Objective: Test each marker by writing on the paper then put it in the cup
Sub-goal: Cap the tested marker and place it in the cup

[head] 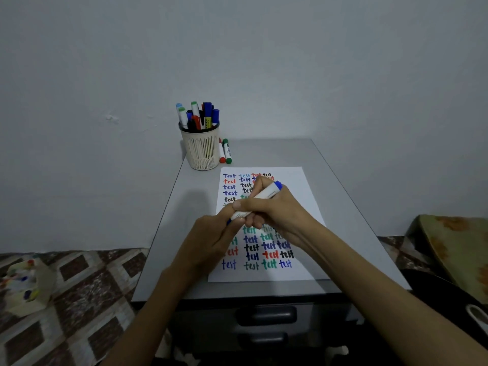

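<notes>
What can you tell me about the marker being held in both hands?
The marker has a white barrel, plastic by its look, with faint print and a blue far end. It is held slanted over the paper, far end up and to the right. The right hand grips the barrel's middle. The left hand pinches the near end, where a bit of blue shows. I cannot tell if that blue is a cap. The tip is hidden.

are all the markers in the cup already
No, a red marker and a green marker lie on the table beside the cup, and the left hand and right hand hold a blue marker.
</notes>
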Available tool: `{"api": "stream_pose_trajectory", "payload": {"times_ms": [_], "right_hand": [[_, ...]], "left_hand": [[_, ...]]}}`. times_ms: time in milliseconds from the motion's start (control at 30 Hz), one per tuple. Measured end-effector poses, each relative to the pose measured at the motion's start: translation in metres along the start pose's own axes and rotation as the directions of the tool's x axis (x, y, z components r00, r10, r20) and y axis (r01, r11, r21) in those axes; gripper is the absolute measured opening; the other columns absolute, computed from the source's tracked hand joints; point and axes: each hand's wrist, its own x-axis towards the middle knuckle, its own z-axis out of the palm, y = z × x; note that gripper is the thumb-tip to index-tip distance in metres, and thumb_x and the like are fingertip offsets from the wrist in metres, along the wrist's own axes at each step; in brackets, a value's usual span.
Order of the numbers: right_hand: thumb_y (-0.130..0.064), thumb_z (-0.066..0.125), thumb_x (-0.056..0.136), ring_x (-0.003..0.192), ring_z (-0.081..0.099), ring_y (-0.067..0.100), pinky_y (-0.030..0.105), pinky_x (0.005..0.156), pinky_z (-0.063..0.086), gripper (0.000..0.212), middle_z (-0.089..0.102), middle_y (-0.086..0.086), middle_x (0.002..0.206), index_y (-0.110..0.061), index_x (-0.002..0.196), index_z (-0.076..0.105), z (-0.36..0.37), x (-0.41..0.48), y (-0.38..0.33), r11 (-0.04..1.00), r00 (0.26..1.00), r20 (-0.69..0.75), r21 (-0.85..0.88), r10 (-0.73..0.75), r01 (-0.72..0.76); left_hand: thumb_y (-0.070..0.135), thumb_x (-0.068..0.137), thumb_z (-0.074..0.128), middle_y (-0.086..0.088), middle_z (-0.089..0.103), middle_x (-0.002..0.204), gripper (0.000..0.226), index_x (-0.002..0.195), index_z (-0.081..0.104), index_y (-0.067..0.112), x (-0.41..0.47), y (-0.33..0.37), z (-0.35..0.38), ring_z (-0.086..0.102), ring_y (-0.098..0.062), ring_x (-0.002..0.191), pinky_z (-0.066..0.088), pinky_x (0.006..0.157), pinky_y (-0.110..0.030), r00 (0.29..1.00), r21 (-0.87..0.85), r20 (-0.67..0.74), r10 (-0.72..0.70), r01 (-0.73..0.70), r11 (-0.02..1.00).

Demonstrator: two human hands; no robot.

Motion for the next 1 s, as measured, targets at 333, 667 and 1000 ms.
{"api": "stream_pose_trajectory", "payload": {"times_ms": [333, 667, 1000], "right_hand": [[0.009, 0.061, 0.084, 0.043, 0.051, 0.013, 0.019, 0.041, 0.039, 0.017, 0.061, 0.010, 0.061, -0.006, 0.077, 0.057, -0.018, 0.009, -0.011, 0.997, 0.993, 0.098, -0.051, -0.059, 0.064], [0.003, 0.067, 0.081, 0.069, 0.069, 0.018, 0.023, 0.054, 0.053, 0.016, 0.070, 0.009, 0.080, -0.010, 0.081, 0.059, -0.109, 0.065, -0.011, 0.974, 0.880, -0.467, 0.146, -0.085, 0.171], [0.010, 0.065, 0.075, 0.041, 0.040, 0.012, 0.018, 0.037, 0.035, 0.036, 0.046, 0.007, 0.056, -0.015, 0.061, 0.043, -0.107, 0.144, 0.022, 0.973, 0.831, -0.536, -0.230, -0.151, 0.029]], "left_hand": [[0.059, 0.087, 0.037, 0.007, 0.064, 0.067, 0.026, 0.108, 0.043, 0.045, 0.002, -0.003, -0.001, 0.065, -0.004, 0.061, 0.054, 0.053, -0.023, 0.996, 0.019, -0.019, -0.084, 0.085, 0.996], [0.055, 0.088, 0.033, 0.009, 0.041, 0.135, 0.052, 0.135, 0.036, 0.033, 0.007, -0.029, 0.016, 0.036, -0.010, 0.123, 0.024, 0.105, -0.027, 0.984, 0.375, 0.066, -0.164, 0.128, 0.918], [0.066, 0.081, 0.027, 0.019, 0.041, 0.129, 0.059, 0.132, 0.039, 0.039, 0.006, -0.029, 0.012, 0.028, 0.008, 0.111, 0.015, 0.099, -0.017, 0.985, 0.351, 0.033, -0.170, 0.148, 0.925]]}}
